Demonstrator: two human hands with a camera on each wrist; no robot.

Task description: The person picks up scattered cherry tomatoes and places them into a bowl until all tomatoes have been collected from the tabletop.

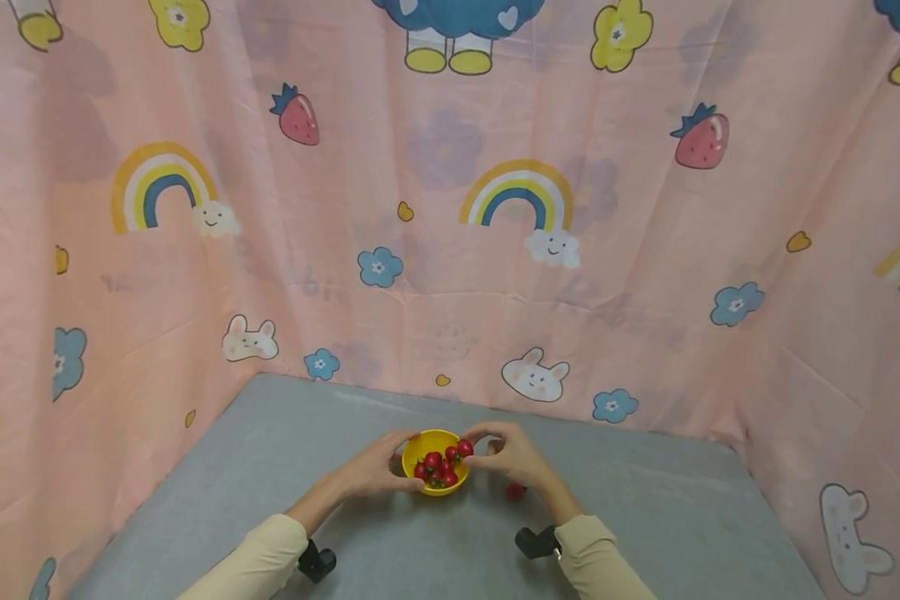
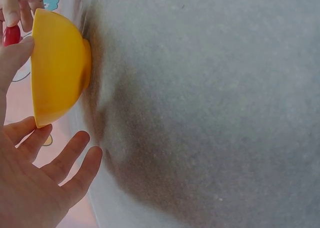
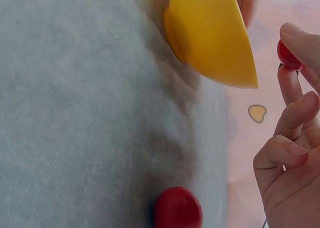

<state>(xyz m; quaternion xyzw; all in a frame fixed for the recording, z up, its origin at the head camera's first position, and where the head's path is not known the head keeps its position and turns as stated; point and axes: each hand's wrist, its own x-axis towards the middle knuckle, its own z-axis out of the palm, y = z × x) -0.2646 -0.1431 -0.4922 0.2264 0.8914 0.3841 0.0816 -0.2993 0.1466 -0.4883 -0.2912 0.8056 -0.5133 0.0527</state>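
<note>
A small yellow bowl (image 1: 437,492) stands on the grey table with several cherry tomatoes (image 1: 433,460) in it. My left hand (image 1: 371,467) holds it by the rim, thumb on the near side and fingertips on the far side; its other fingers stay spread beside the bowl wall (image 2: 57,62) in the left wrist view. Between thumb and fingertip, my right hand (image 1: 513,454) pinches one cherry tomato (image 3: 289,56) just above the bowl's right rim, apart from the bowl in the right wrist view. Another cherry tomato (image 3: 178,209) lies on the table below the right hand.
The grey tabletop (image 1: 435,554) extends around the bowl on every side. A pink curtain (image 1: 435,317) printed with rainbows and rabbits hangs behind the table and along its sides. Black wrist mounts (image 1: 536,542) are strapped on at both sleeves.
</note>
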